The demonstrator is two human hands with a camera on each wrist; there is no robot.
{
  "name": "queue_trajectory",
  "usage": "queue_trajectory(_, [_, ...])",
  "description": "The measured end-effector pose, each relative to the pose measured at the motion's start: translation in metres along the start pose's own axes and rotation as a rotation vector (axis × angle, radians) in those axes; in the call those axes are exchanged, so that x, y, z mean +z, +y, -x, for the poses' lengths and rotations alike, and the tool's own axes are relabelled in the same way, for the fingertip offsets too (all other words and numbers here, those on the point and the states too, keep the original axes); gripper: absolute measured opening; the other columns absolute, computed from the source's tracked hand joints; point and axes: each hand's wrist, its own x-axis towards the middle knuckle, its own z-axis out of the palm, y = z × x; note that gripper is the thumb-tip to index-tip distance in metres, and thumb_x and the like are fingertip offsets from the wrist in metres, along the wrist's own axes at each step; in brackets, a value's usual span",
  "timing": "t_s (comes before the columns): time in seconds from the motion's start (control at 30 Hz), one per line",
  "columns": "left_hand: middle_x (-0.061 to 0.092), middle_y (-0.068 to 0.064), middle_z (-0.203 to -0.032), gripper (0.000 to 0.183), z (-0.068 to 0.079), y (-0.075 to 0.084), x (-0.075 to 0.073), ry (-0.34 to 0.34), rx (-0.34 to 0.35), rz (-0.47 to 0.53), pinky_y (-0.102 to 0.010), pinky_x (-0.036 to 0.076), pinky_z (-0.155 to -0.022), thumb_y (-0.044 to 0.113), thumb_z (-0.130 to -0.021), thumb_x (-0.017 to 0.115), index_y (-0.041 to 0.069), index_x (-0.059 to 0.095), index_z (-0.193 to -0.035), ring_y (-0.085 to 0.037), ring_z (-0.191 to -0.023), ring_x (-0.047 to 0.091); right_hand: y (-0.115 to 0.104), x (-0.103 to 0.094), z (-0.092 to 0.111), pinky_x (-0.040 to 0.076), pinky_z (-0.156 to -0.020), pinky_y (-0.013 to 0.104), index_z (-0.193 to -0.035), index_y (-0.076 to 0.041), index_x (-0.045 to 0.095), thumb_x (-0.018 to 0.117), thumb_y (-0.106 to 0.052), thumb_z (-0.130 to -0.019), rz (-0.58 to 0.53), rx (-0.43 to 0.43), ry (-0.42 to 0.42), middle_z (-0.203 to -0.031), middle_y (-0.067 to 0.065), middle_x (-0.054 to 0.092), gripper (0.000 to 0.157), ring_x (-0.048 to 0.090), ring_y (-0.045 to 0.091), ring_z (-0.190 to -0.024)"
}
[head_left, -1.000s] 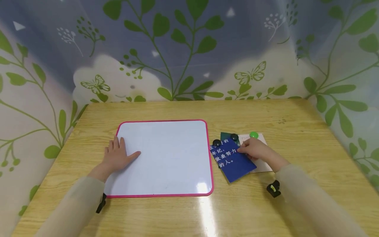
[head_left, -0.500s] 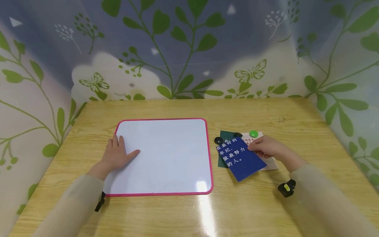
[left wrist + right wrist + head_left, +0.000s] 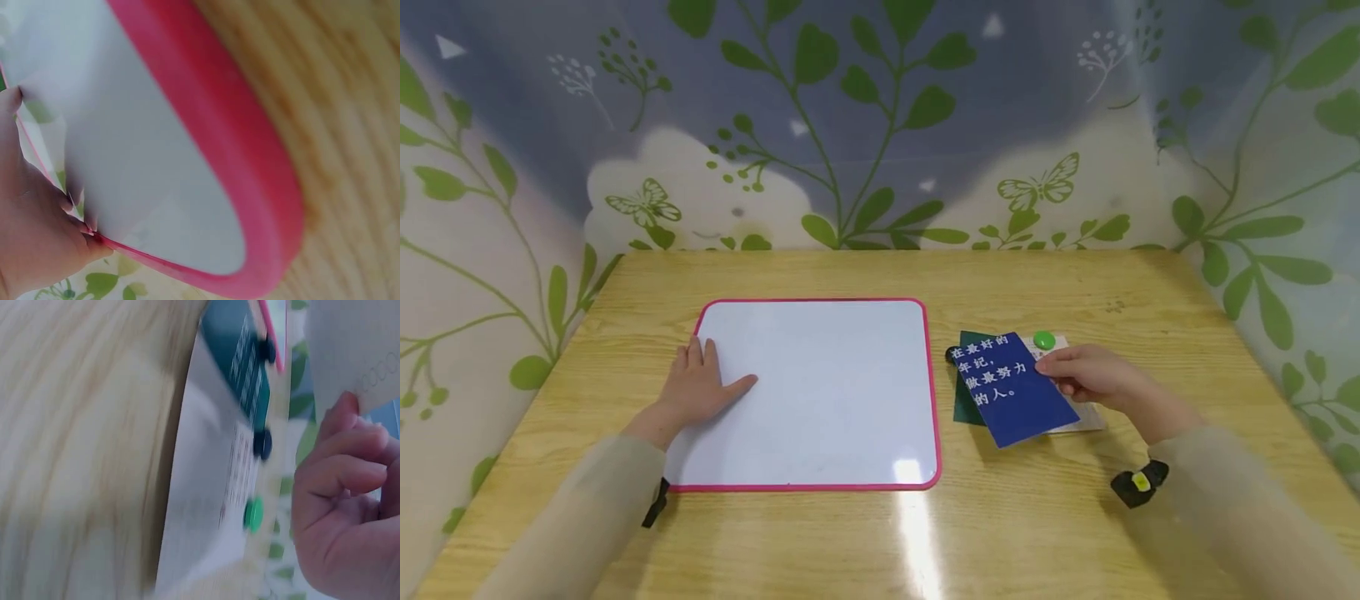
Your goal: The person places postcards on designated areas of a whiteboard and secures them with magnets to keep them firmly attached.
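Observation:
My left hand lies flat with fingers spread on the left side of a white dry-erase board with a pink frame. My right hand pinches the right edge of a blue card with white Chinese lettering. In the right wrist view the card's pale back shows above the fingers, raised over the other cards. Under it in the head view lie a dark green card and a white card, both partly hidden. The right wrist view shows them overlapping on the table.
A green round magnet sits at the white card's top edge. Two black magnets stand by the green card, one near its far corner, the other beside the white card. The wooden table meets a leaf-patterned curtain behind.
My right hand has raised the blue card and shifted it right, exposing more of the green card. One black magnet is now hidden behind it in the head view. The left hand stays put.

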Motion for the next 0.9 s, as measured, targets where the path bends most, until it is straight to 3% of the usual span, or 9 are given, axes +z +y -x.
queue_trajectory(0.23, [-0.008, -0.041, -0.147, 0.102, 0.001, 0.001, -0.002, -0.013, 0.006, -0.003, -0.059, 0.004, -0.113, 0.058, -0.091, 0.042, -0.019, 0.000, -0.141, -0.058, -0.134, -0.006, -0.022, 0.037, -0.019, 0.031, -0.048, 0.019, -0.097, -0.007, 0.058, 0.049, -0.021, -0.097, -0.074, -0.041, 0.009, -0.062, -0.006, 0.044, 0.017, 0.039, 0.005, -0.052])
queue_trajectory(0.53, [-0.007, -0.040, -0.147, 0.102, -0.001, -0.002, 0.000, -0.005, 0.001, -0.010, -0.059, 0.004, -0.113, 0.059, -0.090, 0.043, -0.019, 0.000, -0.141, -0.058, -0.135, -0.006, -0.038, 0.081, -0.051, 0.034, -0.047, 0.016, -0.114, 0.004, 0.057, 0.051, -0.020, -0.096, -0.079, -0.006, 0.079, -0.067, -0.005, 0.052, 0.030, 0.043, 0.004, -0.052])
queue_trajectory(0.9, [-0.004, -0.041, -0.147, 0.101, -0.002, -0.002, -0.001, 0.002, 0.002, -0.025, -0.059, 0.005, -0.113, 0.058, -0.090, 0.042, -0.019, 0.001, -0.141, -0.058, -0.135, -0.004, -0.049, 0.119, -0.074, 0.029, -0.045, 0.018, -0.094, -0.003, 0.063, 0.056, -0.020, -0.094, -0.031, 0.013, 0.142, -0.062, -0.004, 0.056, 0.018, 0.044, 0.005, -0.047])
